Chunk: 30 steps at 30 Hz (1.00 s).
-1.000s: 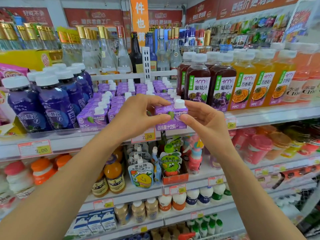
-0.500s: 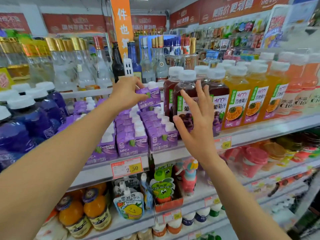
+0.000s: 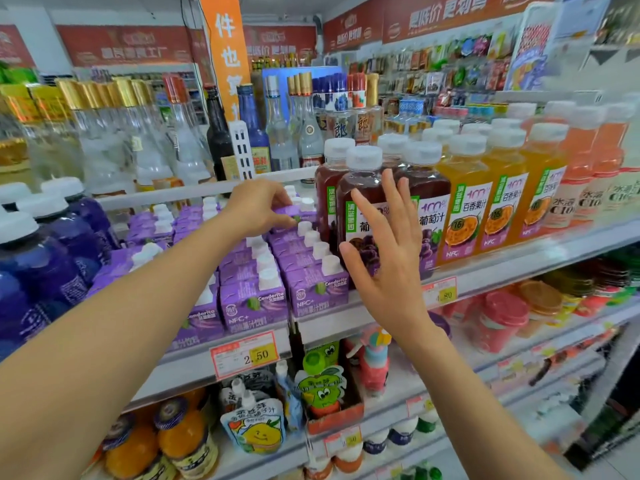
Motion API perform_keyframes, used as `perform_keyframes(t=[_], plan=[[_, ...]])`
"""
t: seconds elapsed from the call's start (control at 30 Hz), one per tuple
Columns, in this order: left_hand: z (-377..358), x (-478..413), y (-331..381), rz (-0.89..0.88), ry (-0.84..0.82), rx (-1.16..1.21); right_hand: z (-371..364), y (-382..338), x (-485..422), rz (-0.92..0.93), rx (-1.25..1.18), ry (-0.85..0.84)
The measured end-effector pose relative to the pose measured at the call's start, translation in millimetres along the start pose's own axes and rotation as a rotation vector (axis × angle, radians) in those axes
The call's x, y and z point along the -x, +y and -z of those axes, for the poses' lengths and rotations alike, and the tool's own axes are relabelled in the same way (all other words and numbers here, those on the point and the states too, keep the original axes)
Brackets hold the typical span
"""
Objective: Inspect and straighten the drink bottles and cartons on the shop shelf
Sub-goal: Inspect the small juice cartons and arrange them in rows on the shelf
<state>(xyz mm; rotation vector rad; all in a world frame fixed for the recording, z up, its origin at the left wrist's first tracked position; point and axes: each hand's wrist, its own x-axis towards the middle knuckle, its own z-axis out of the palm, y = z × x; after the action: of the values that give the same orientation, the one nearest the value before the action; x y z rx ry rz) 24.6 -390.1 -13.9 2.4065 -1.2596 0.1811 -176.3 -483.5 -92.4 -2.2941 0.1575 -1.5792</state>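
Shop shelving fills the view, stocked with drinks on several levels. On the middle shelf [image 3: 519, 268], rows of small purple cartons [image 3: 254, 306] with white caps run front to back. They sit between blue-purple bottles [image 3: 45, 268] on the left and dark grape juice bottles [image 3: 429, 183] on the right, with orange juice bottles [image 3: 465, 206] beyond those.

The left hand [image 3: 258, 207] reaches to the far end of the right-hand carton row. Its fingers curl down over the top of the rear carton [image 3: 294, 213] and the thumb lies against its near side, so it grips that carton. Whether the carton is lifted or rests on the shelf cannot be told.

The right hand [image 3: 388, 261] is flat and wide open, fingers straight and slightly spread, palm toward the front grape juice bottle [image 3: 360, 188]. It holds nothing, and whether it touches the label cannot be told. Just left of it stands the front carton [image 3: 318, 294] of that row. A price tag [image 3: 247, 355] marked 2.50 hangs on the shelf edge below.
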Motion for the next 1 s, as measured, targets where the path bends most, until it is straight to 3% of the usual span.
perform_keyframes(t=[0.23,0.43,0.63,0.8,1.0], plan=[[0.7,-6.9,-18.0,0.018,-0.102,-0.045,0.3,1.7,0.6,0.003,0.01,-0.008],[6.8,-23.5,-14.7,-0.04,-0.07,0.008,0.8,2.2,0.5,-0.002,0.015,-0.013],[-14.2,-35.9,-12.7,-0.095,-0.192,0.04,0.5,1.7,0.3,0.004,0.042,-0.015],[-17.1,-41.0,-14.7,-0.126,-0.093,0.032,0.4,4.0,0.4,0.013,0.074,-0.024],[4.3,-26.8,-17.2,-0.157,0.156,0.149,0.3,1.6,1.0,-0.001,0.06,-0.015]])
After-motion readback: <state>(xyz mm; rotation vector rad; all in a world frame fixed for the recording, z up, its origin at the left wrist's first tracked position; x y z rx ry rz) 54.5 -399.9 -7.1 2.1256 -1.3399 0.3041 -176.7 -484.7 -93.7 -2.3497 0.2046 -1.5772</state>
